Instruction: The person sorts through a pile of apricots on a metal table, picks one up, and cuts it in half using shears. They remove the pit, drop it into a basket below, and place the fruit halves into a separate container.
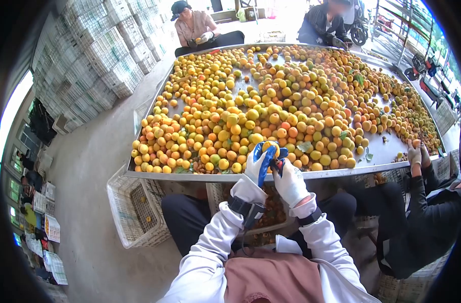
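Both gloved hands meet over the near edge of the fruit-covered surface (230, 176)!

Here's the left hand (261, 161), its blue-palmed glove closed around one yellow-orange fruit (271, 147), held up just over the metal rim; the right hand (290, 183) comes in right beside it, fingers curled on a small dark object (279, 164) with a touch of red, too small to make out. Loose fruit (223, 135) spreads beyond them, a few green leaves (305, 146) mixed in, while a white crate (139, 214) sits below on the left and a co-worker's gloved hands (415, 154) handle fruit at the right-hand end.
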A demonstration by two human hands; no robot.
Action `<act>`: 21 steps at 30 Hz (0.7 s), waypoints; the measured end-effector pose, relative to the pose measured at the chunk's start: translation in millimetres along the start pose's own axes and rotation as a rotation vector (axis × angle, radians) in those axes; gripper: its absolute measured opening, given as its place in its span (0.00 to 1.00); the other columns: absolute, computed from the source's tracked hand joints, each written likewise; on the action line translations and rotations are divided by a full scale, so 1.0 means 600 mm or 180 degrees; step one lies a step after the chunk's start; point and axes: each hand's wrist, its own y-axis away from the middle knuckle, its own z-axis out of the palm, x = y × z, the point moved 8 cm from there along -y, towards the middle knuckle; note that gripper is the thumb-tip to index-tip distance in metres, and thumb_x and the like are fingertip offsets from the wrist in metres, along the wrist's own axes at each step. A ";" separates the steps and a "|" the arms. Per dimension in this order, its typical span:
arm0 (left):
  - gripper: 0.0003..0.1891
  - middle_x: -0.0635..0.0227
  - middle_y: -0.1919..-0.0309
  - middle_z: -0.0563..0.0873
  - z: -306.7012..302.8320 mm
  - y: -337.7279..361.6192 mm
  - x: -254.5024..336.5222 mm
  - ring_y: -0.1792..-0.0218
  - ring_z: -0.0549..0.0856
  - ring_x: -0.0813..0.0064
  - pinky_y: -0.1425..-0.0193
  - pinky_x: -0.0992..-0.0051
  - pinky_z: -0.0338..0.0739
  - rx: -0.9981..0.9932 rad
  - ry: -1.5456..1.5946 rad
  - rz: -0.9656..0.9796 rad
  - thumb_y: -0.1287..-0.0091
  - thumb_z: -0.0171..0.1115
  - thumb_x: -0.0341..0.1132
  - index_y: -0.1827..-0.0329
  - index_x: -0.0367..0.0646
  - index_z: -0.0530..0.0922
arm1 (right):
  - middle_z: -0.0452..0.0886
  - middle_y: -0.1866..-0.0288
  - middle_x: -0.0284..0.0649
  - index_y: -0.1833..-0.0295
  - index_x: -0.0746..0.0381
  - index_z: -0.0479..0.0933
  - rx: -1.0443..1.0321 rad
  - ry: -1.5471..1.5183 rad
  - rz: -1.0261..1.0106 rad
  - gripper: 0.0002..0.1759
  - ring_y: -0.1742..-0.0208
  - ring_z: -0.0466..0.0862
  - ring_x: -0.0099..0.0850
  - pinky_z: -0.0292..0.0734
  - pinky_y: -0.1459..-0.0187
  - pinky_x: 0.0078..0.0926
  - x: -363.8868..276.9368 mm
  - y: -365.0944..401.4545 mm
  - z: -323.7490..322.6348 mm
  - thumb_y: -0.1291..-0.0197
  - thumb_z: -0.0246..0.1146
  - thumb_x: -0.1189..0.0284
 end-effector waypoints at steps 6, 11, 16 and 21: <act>0.15 0.65 0.57 0.87 -0.038 -0.019 0.029 0.57 0.88 0.76 0.52 0.76 0.84 0.0558 -0.0844 0.0711 0.30 0.70 0.33 0.47 0.36 0.78 | 0.84 0.64 0.56 0.56 0.64 0.75 0.0026 0.0211 0.0241 0.10 0.59 0.84 0.57 0.79 0.60 0.48 -0.003 -0.028 0.021 0.35 0.65 0.70; 0.12 0.67 0.62 0.87 -0.067 -0.019 0.022 0.64 0.86 0.78 0.58 0.79 0.82 0.0856 -0.1189 0.0588 0.30 0.68 0.31 0.49 0.34 0.81 | 0.86 0.61 0.54 0.53 0.67 0.77 -0.0181 -0.0580 0.0059 0.12 0.57 0.85 0.54 0.79 0.56 0.45 0.008 -0.031 0.050 0.31 0.60 0.68; 0.11 0.67 0.64 0.86 -0.068 -0.023 -0.002 0.65 0.88 0.76 0.61 0.76 0.85 0.0592 -0.0505 0.0210 0.30 0.68 0.33 0.51 0.36 0.78 | 0.83 0.63 0.33 0.53 0.70 0.80 -0.0496 -0.1830 0.0572 0.12 0.61 0.77 0.22 0.74 0.58 0.27 0.047 -0.025 0.095 0.28 0.59 0.70; 0.12 0.68 0.68 0.84 -0.045 -0.018 -0.005 0.68 0.90 0.67 0.68 0.75 0.83 0.0789 -0.0331 0.0021 0.28 0.67 0.40 0.54 0.40 0.80 | 0.83 0.61 0.31 0.52 0.66 0.82 -0.0745 -0.3159 0.1421 0.13 0.59 0.79 0.19 0.74 0.58 0.21 0.063 -0.016 0.134 0.27 0.58 0.67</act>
